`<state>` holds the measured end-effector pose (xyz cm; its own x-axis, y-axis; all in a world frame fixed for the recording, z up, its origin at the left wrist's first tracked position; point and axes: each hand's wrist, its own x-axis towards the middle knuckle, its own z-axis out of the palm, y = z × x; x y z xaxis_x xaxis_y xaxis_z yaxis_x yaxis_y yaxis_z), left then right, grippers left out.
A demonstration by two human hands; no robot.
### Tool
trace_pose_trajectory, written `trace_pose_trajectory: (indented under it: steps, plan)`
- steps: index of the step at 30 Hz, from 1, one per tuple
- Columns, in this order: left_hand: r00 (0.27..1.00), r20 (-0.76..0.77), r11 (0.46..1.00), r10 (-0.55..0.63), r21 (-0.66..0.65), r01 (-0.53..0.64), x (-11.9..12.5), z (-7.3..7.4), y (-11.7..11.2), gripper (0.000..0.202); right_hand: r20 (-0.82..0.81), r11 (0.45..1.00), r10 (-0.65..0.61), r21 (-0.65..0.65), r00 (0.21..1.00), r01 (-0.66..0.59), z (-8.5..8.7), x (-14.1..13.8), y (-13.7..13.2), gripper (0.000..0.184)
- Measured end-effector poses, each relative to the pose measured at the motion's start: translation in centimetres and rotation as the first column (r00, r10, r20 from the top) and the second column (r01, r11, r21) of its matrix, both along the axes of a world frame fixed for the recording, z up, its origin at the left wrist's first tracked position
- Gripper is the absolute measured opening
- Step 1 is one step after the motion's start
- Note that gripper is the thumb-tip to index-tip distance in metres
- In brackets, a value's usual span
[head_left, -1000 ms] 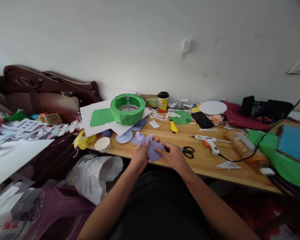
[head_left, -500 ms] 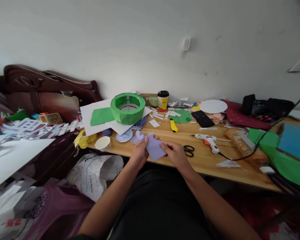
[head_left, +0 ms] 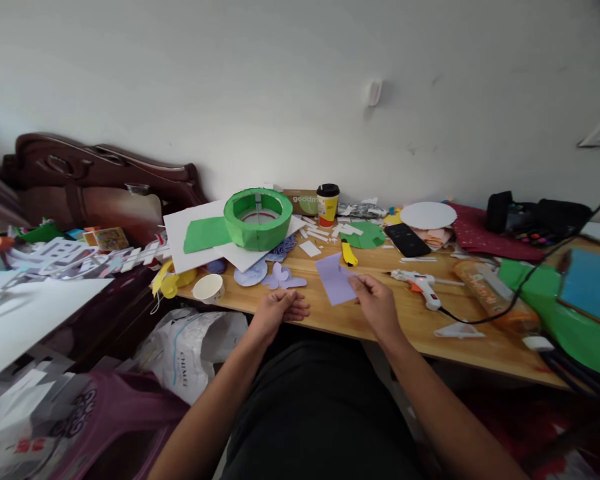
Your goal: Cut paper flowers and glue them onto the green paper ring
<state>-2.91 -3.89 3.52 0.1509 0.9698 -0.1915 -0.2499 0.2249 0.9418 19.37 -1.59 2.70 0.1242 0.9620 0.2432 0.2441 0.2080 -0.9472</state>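
A sheet of purple paper (head_left: 335, 280) is pinched at its right edge by my right hand (head_left: 377, 300), just above the table. My left hand (head_left: 280, 312) is apart from the sheet, fingers stretched out over the table's front edge with nothing in them. Beyond it lie cut purple paper shapes (head_left: 282, 276), and to their left a pale purple disc (head_left: 251, 273). A yellow utility knife (head_left: 349, 253) rests just behind the sheet. The black scissors are hidden, probably behind my right hand.
A green ring-shaped form (head_left: 258, 230) stands on white board at the back. Near it is a lidded cup (head_left: 327, 204). Right of my hands lie a hot glue gun (head_left: 420, 287) with its cable and a phone (head_left: 407, 239). A white paper bowl (head_left: 209, 288) sits at the left front edge.
My left hand has let go of the purple paper and drawn back to the left. My right hand has moved slightly right with the sheet. The purple shapes are now uncovered.
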Motion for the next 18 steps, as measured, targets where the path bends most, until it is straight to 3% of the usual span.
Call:
trace_pose_trajectory:
  steps: [3, 6, 9, 12, 15, 17, 18]
  plan:
    - [0.997, -0.081, 0.999, -0.017, 0.034, 0.020, 0.2, 0.5, -0.3, 0.043, 0.008, 0.999, 0.045, 0.014, 0.999, -0.045, -0.1, 0.7, 0.1, 0.036]
    - [0.997, -0.046, 0.993, -0.067, 0.092, 0.071, 2.1, 0.2, -0.8, 0.048, -0.067, 0.992, 0.119, -0.037, 0.991, -0.122, 0.0, -0.8, -0.9, 0.036]
    - [1.000, 0.006, 0.989, 0.022, 0.143, -0.022, 3.8, -0.3, -0.9, 0.045, -0.100, 0.986, 0.153, -0.053, 0.983, -0.159, 0.2, -3.0, -2.4, 0.036]
    - [0.993, 0.011, 0.979, 0.117, 0.169, -0.117, 3.8, -0.5, -0.5, 0.042, -0.046, 0.962, 0.267, -0.040, 0.963, -0.269, 0.4, -3.8, -3.4, 0.035]
    - [0.982, -0.136, 0.970, 0.134, 0.220, -0.102, 2.4, -0.4, 0.1, 0.041, 0.159, 0.938, 0.345, -0.023, 0.925, -0.346, 0.3, -2.2, -3.0, 0.033]
    - [0.961, -0.245, 0.969, 0.129, 0.235, -0.070, 1.2, -0.2, 0.4, 0.039, 0.420, 0.966, 0.224, 0.024, 0.880, -0.257, -0.2, 0.0, -2.0, 0.030]
    - [0.952, -0.277, 0.970, 0.127, 0.236, -0.061, 0.7, -0.1, 0.6, 0.037, 0.568, 0.980, 0.134, 0.044, 0.812, -0.192, -0.5, 1.2, -1.3, 0.027]
